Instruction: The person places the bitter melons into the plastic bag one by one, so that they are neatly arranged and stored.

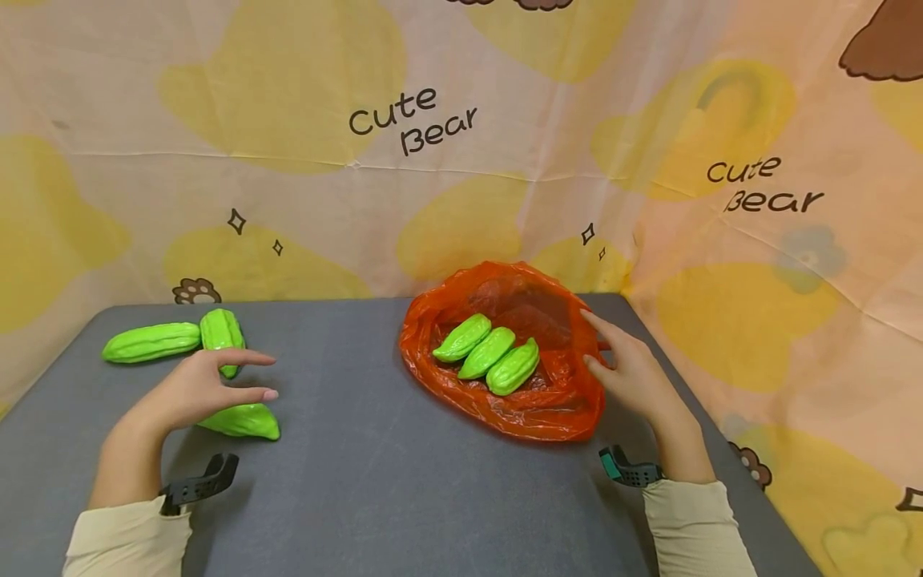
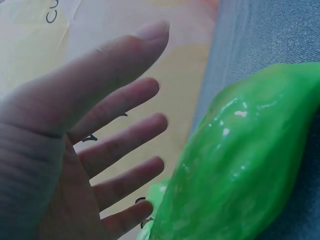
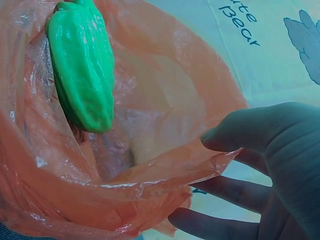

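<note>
An orange-red plastic bag (image 1: 497, 417) lies with its mouth spread wide. Inside it, three bright green ridged bitter melons (image 1: 487, 353) rest side by side. My right hand (image 1: 638, 373) pinches the bag's right rim, thumb on the inner side and fingers outside. On the left, my left hand (image 1: 198, 389) hovers with thumb and fingers spread and holds nothing. Close beside its palm in the left wrist view is a bitter melon (image 2: 240, 155), which the hand partly covers in the head view. Two more, a long bitter melon (image 1: 151, 343) and an upright-lying bitter melon (image 1: 222, 324), sit just beyond that hand.
All of this is on a grey table (image 1: 346, 497). A printed fabric backdrop (image 1: 303, 88) rises behind the table's back edge and along its right side. Each wrist wears a dark strap, such as the left strap (image 1: 202, 485).
</note>
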`<state>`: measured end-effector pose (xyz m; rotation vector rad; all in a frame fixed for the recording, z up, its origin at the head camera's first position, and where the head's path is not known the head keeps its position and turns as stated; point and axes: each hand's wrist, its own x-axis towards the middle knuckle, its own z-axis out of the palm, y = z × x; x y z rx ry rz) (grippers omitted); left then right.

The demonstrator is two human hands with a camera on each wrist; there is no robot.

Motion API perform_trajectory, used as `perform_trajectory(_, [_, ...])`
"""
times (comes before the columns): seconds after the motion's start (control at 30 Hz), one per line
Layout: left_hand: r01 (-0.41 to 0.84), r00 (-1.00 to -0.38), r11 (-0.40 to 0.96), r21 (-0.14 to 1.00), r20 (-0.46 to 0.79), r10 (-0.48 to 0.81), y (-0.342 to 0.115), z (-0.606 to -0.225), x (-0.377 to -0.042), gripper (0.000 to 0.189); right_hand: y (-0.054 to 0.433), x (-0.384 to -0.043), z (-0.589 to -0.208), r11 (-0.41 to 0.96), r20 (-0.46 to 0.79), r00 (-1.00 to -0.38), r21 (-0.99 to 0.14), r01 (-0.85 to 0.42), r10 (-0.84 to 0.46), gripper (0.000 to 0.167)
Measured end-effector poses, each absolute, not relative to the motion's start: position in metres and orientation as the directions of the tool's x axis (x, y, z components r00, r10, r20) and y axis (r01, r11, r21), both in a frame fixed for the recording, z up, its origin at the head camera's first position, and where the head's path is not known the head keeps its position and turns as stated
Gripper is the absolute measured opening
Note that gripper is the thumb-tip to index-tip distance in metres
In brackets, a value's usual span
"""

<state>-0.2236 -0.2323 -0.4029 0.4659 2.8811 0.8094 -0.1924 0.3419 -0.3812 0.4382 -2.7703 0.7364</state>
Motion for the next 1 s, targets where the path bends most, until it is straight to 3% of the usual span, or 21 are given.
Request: perform_trajectory(1.0, [0.304,-0.905,0.775,0.554,-0.084,0.416,-0.243,-0.417,-0.224,0.07,0.342,-0.192,-0.381,0.831,0.291,-0.931,-0.444,-0.334,-0.218,0.068])
